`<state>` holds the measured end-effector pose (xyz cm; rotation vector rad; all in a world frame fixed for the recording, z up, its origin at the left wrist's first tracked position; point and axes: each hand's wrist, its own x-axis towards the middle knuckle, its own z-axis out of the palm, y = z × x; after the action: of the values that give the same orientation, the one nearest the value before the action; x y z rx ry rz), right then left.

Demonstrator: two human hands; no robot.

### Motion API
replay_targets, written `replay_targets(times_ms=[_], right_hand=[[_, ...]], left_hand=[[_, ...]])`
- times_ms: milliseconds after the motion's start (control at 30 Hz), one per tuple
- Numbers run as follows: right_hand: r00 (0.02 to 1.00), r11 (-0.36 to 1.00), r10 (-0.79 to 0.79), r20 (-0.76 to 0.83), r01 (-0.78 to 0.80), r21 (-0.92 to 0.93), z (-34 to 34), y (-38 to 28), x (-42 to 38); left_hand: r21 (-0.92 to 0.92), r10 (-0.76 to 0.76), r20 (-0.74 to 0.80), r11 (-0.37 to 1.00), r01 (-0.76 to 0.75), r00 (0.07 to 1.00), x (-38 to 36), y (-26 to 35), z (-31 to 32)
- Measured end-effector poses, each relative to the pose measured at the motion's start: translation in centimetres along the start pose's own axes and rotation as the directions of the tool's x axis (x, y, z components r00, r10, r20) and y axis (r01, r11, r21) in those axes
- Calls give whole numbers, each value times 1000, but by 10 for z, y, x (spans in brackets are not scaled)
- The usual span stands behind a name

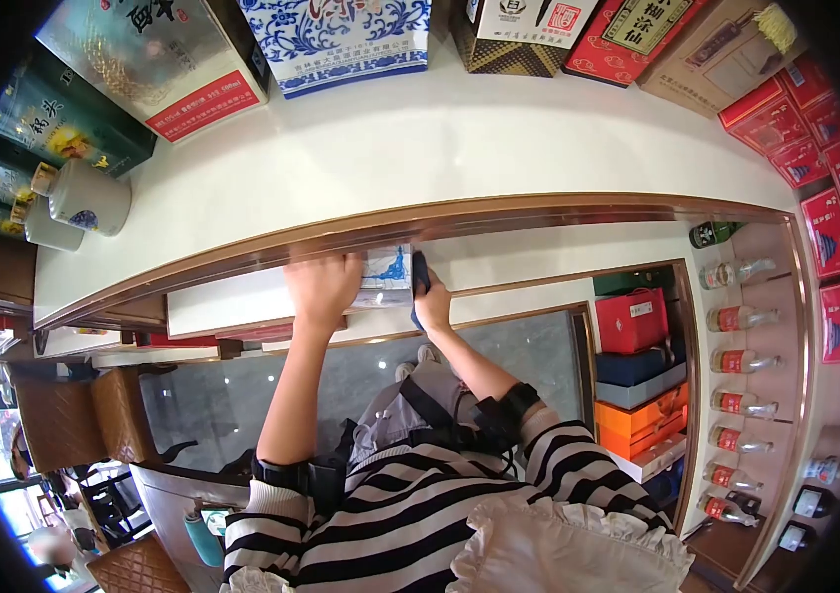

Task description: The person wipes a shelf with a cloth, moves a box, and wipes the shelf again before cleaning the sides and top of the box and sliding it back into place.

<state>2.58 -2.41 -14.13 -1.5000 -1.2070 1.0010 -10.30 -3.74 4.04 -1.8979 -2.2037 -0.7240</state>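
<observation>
I see a white box with a blue pattern (386, 275) on the lower shelf (538, 259), tucked just under the bronze front edge of the white table (459, 148). My left hand (322, 286) lies flat on its near side, fingers wrapped over the box and partly hiding it. My right hand (431, 301) is at the box's other end, curled around a small dark blue thing (421, 275) that touches the box; I cannot tell whether it is a cloth or a pad.

The risks, as I judge them: the box sits close to the shelf's front lip, so a push from the right hand with the left not bracing could slide it off toward the floor. The table overhang hides much of the box, so I am working half blind and my knuckles could catch the edge.

Further out, the row of clear bottles with red labels (736, 361) stands to the right, and red and orange gift boxes (637, 366) are stacked below. Up on the table, a white ceramic jar (88, 198) and tall cartons (341, 35) stand well apart from my hands.
</observation>
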Motion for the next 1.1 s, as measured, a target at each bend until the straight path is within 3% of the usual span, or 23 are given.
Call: replay_targets(times_ms=[67, 100, 133, 167, 200, 300, 333, 367, 400, 433, 467, 533, 600, 700, 900, 933, 1000, 1067, 1100], right_hand=[[968, 961, 191, 163, -150, -234, -6, 24, 3], [975, 968, 160, 154, -124, -216, -10, 21, 5], [974, 966, 182, 133, -152, -210, -15, 18, 7], [971, 972, 227, 80, -221, -78, -20, 14, 12], [959, 958, 280, 35, -281, 57, -25, 0, 16], [990, 845, 139, 4, -121, 520, -43, -78, 14], [990, 846, 142, 6, -124, 519, -43, -96, 6], [999, 907, 23, 24, -31, 421, -42, -110, -3], [994, 945, -95, 55, 73, 320, -37, -121, -10], [965, 893, -234, -117, 261, 366, -23, -129, -15], [965, 893, -235, -118, 262, 366, -22, -126, -14], [995, 847, -102, -21, 98, 522, -18, -112, -11], [998, 850, -53, 15, 37, 526, -15, -94, -12], [997, 872, -82, 3, 71, 484, -3, -49, -9], [1000, 998, -21, -19, 22, 54, 3, 9, -4], [999, 998, -26, -22, 27, 58, 0, 17, -1], [966, 952, 150, 211, -84, -293, -15, 30, 4], [965, 976, 175, 196, -144, -163, -28, 42, 7], [948, 963, 268, 170, -259, -76, -39, 33, 7]], left_hand=[[17, 24, -62, 1000, -23, 998, 1, -4, 4], [18, 27, -66, 1000, -26, 997, 2, -2, -1], [-33, -37, 50, 999, 38, 998, 3, 2, -8], [-75, -95, 170, 991, 109, 981, 4, 3, -12], [-73, -100, 169, 991, 114, 981, 4, 1, -12], [-56, -62, 206, 996, 75, 977, 2, -4, -5], [-37, -28, 99, 999, 32, 995, 1, -4, -1], [-13, 11, -10, 1000, -11, 1000, 1, -4, 1], [-13, 12, -10, 1000, -12, 1000, 1, -4, 1], [-16, -21, 2, 1000, 21, 1000, 1, -3, 1], [-18, -54, 14, 998, 54, 998, 1, -3, 1], [8, -22, -9, 1000, 22, 1000, 1, -1, 1], [37, 10, -28, 999, -9, 1000, 1, -1, 1], [32, 13, -13, 999, -13, 1000, 1, -1, 1], [31, -20, 56, 999, 18, 998, 2, -1, 0], [32, -3, 27, 999, 2, 1000, 2, -2, 1], [35, 19, -4, 999, -19, 1000, 1, -6, 4], [52, 51, -41, 997, -49, 998, 1, -11, 7], [53, 51, -44, 997, -49, 998, 2, -10, 5]])
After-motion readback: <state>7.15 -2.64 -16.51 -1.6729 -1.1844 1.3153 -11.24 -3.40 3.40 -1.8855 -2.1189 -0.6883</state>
